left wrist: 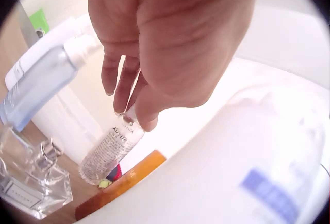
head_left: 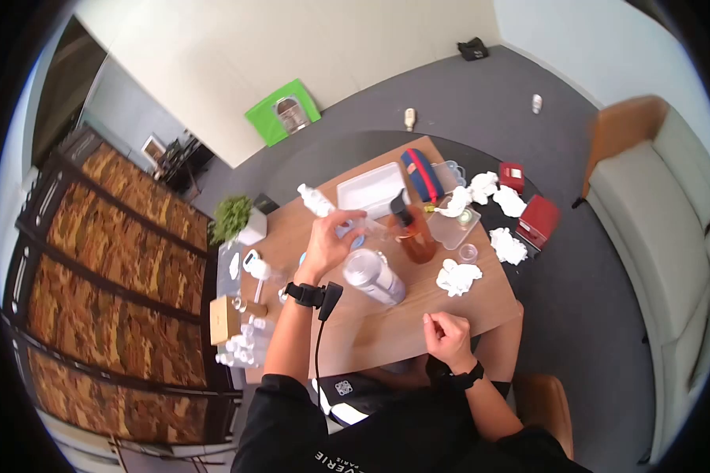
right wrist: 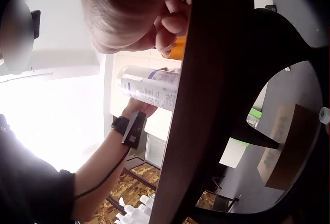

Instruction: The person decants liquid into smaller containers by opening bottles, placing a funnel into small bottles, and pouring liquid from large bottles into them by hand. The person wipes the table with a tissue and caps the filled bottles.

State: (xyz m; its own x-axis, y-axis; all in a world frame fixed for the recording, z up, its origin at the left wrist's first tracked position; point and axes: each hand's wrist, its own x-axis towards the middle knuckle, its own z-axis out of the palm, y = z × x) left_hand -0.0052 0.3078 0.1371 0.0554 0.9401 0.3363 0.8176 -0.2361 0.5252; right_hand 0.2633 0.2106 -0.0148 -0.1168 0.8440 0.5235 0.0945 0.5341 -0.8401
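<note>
My left hand point(head_left: 330, 243) pinches a small clear bottle with printed text point(left wrist: 114, 151) by its top between thumb and fingers, and the bottle slants downward. Just in front of that hand stands a big pale bottle with a rounded top point(head_left: 373, 276). An amber bottle with a black top point(head_left: 414, 239) is close to the small bottle's far end. A bluish bottle with a white top point(left wrist: 44, 82) and a square glass perfume bottle point(left wrist: 37, 190) appear beside the left hand in its wrist view. My right hand point(head_left: 448, 340) is at the table's near edge, fingers curled, with nothing visible in it.
A white tray point(head_left: 371, 189) and a dark blue pouch with a red stripe point(head_left: 423, 175) lie at the table's back. Crumpled white tissues point(head_left: 458, 277) are scattered on the right. Several white bottles point(head_left: 245, 347) and a potted plant point(head_left: 233, 219) stand on the left.
</note>
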